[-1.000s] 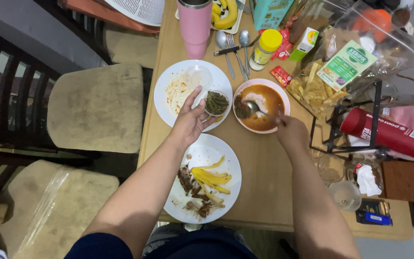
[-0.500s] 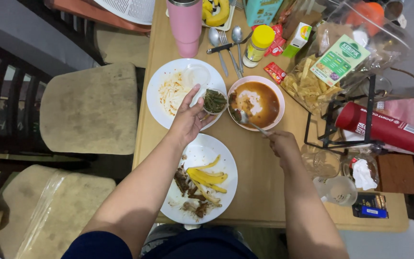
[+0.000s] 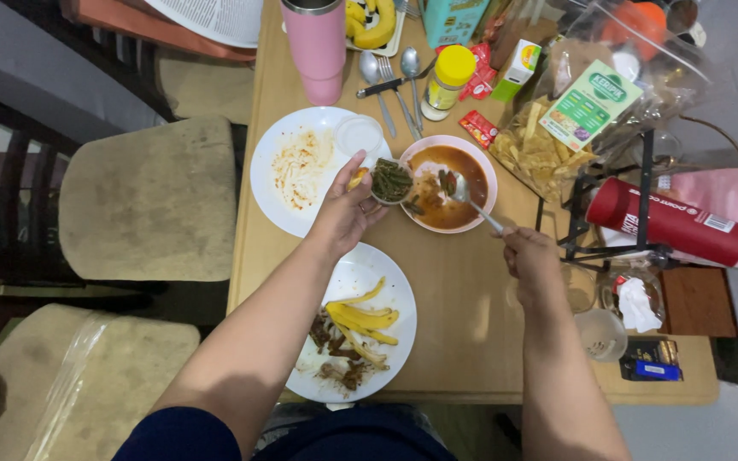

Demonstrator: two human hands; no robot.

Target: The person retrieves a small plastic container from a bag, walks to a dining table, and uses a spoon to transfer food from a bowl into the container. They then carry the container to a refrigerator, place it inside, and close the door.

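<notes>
Over pink soup bowl, right hand grasping spoon, left hand gripping small dish beside it

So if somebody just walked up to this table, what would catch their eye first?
Probably the pink bowl of reddish-brown soup at the table's middle, where the right hand lifts a spoon over it. Beside it, the left hand holds a small cup of dark greens at the edge of a smeared white plate. A tall pink tumbler stands behind.

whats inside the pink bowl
The pink bowl holds a reddish-brown soup with a pale patch in it. The spoon in the right hand dips in, carrying dark bits. What lies beneath the opaque soup cannot be seen.
</notes>
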